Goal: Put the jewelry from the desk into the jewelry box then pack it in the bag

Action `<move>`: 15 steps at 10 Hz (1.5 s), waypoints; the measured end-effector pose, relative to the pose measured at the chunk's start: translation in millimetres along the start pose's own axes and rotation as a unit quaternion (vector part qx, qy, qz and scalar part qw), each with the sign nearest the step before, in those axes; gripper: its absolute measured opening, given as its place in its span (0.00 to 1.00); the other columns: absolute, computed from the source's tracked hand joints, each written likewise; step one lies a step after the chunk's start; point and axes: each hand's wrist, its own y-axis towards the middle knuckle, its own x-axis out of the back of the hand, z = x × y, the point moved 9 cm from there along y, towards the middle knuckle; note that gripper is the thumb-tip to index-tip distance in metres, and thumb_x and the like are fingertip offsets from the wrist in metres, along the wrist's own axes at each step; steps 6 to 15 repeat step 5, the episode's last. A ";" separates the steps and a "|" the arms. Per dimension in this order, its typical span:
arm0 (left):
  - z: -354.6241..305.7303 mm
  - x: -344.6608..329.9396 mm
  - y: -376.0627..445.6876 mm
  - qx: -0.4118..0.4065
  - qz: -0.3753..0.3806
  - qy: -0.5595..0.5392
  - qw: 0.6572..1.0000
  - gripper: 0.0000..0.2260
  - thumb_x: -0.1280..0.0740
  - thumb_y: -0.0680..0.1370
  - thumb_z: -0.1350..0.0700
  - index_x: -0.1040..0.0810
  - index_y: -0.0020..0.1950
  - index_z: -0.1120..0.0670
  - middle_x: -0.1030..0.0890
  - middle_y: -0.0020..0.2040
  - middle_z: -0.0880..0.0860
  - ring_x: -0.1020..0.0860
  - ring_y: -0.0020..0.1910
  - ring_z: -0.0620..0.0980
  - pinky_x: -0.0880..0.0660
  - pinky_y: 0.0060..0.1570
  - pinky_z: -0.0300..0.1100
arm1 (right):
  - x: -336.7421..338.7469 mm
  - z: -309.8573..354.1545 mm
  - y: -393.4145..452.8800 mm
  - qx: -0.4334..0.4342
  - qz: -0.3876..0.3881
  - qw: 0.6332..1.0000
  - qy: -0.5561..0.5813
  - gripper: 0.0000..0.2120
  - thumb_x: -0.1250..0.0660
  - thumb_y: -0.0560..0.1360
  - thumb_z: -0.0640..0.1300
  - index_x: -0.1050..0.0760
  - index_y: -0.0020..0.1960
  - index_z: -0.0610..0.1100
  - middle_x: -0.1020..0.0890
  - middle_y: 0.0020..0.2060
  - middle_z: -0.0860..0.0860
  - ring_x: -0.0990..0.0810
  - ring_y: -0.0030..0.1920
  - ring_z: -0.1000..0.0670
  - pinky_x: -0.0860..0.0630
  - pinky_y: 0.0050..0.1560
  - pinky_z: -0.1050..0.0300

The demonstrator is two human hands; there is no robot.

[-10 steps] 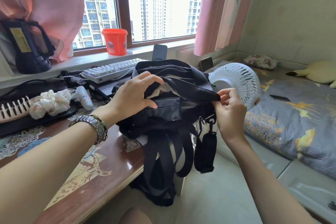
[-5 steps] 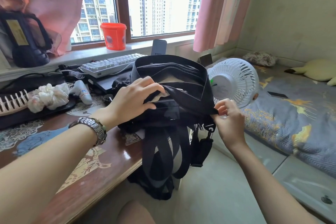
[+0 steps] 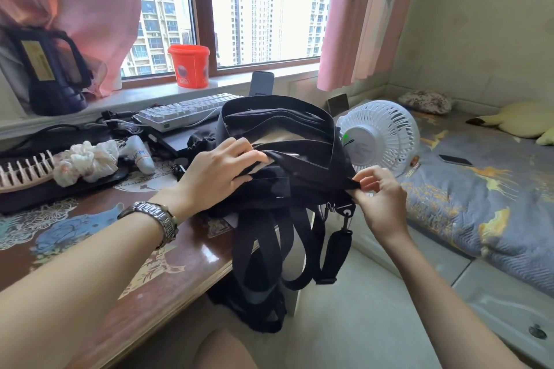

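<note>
A black bag [image 3: 302,153] stands on the right end of the desk [image 3: 99,249], its straps hanging over the edge. Its top gapes open and something pale shows inside. My left hand [image 3: 218,172], with a metal watch on the wrist, grips the near rim of the opening. My right hand [image 3: 379,198] pinches the rim's right corner, close to a strap clip. The jewelry box cannot be made out clearly; the pale thing inside could be it. No loose jewelry shows on the desk.
A white fan [image 3: 379,136] stands just right of the bag. A keyboard [image 3: 183,112], white scrunchie [image 3: 87,162], comb [image 3: 24,169] and small tube [image 3: 141,154] lie left and behind. An orange bucket [image 3: 189,66] sits on the sill. A bed [image 3: 479,195] with a phone [image 3: 455,160] is at right.
Both hands keep hold of the bag's rim. The right hand has dropped lower along the right corner, and the opening now stands wider and more upright.
</note>
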 end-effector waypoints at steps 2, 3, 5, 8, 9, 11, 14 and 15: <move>-2.5 8.5 -22.8 -0.030 0.009 -0.055 0.998 0.15 0.28 0.72 0.52 0.23 0.58 0.45 0.21 0.55 0.46 0.24 0.50 0.49 0.20 0.36 0.47 | -0.9 -8.1 -9.3 -0.010 0.083 0.996 -0.023 0.11 0.26 0.67 0.33 0.20 0.42 0.48 0.17 0.41 0.47 0.19 0.39 0.59 0.29 0.37 0.75; 5.3 24.9 -32.2 -0.003 0.001 -0.108 0.994 0.13 0.31 0.73 0.47 0.20 0.57 0.46 0.20 0.57 0.45 0.23 0.52 0.47 0.20 0.44 0.49 | 1.4 1.7 -9.7 -0.011 0.136 0.986 -0.097 0.09 0.27 0.67 0.36 0.20 0.44 0.47 0.16 0.40 0.49 0.17 0.40 0.52 0.23 0.42 0.63; 28.9 78.8 -20.8 0.090 -0.040 -0.033 0.995 0.10 0.31 0.73 0.48 0.20 0.52 0.47 0.17 0.48 0.47 0.20 0.40 0.48 0.20 0.34 0.46 | 3.5 68.3 3.0 0.051 0.177 0.959 -0.216 0.07 0.28 0.68 0.48 0.22 0.45 0.52 0.18 0.40 0.53 0.19 0.43 0.50 0.22 0.45 0.51; 28.9 78.8 -20.8 0.090 -0.040 -0.033 0.995 0.10 0.31 0.73 0.48 0.20 0.52 0.47 0.17 0.48 0.47 0.20 0.40 0.48 0.20 0.34 0.46 | 3.5 68.3 3.0 0.051 0.177 0.959 -0.216 0.07 0.28 0.68 0.48 0.22 0.45 0.52 0.18 0.40 0.53 0.19 0.43 0.50 0.22 0.45 0.51; 28.9 78.8 -20.8 0.090 -0.040 -0.033 0.995 0.10 0.31 0.73 0.48 0.20 0.52 0.47 0.17 0.48 0.47 0.20 0.40 0.48 0.20 0.34 0.46 | 3.5 68.3 3.0 0.051 0.177 0.959 -0.216 0.07 0.28 0.68 0.48 0.22 0.45 0.52 0.18 0.40 0.53 0.19 0.43 0.50 0.22 0.45 0.51; 28.9 78.8 -20.8 0.090 -0.040 -0.033 0.995 0.10 0.31 0.73 0.48 0.20 0.52 0.47 0.17 0.48 0.47 0.20 0.40 0.48 0.20 0.34 0.46 | 3.5 68.3 3.0 0.051 0.177 0.959 -0.216 0.07 0.28 0.68 0.48 0.22 0.45 0.52 0.18 0.40 0.53 0.19 0.43 0.50 0.22 0.45 0.51; 28.9 78.8 -20.8 0.090 -0.040 -0.033 0.995 0.10 0.31 0.73 0.48 0.20 0.52 0.47 0.17 0.48 0.47 0.20 0.40 0.48 0.20 0.34 0.46 | 3.5 68.3 3.0 0.051 0.177 0.959 -0.216 0.07 0.28 0.68 0.48 0.22 0.45 0.52 0.18 0.40 0.53 0.19 0.43 0.50 0.22 0.45 0.51; 28.9 78.8 -20.8 0.090 -0.040 -0.033 0.995 0.10 0.31 0.73 0.48 0.20 0.52 0.47 0.17 0.48 0.47 0.20 0.40 0.48 0.20 0.34 0.46 | 3.5 68.3 3.0 0.051 0.177 0.959 -0.216 0.07 0.28 0.68 0.48 0.22 0.45 0.52 0.18 0.40 0.53 0.19 0.43 0.50 0.22 0.45 0.51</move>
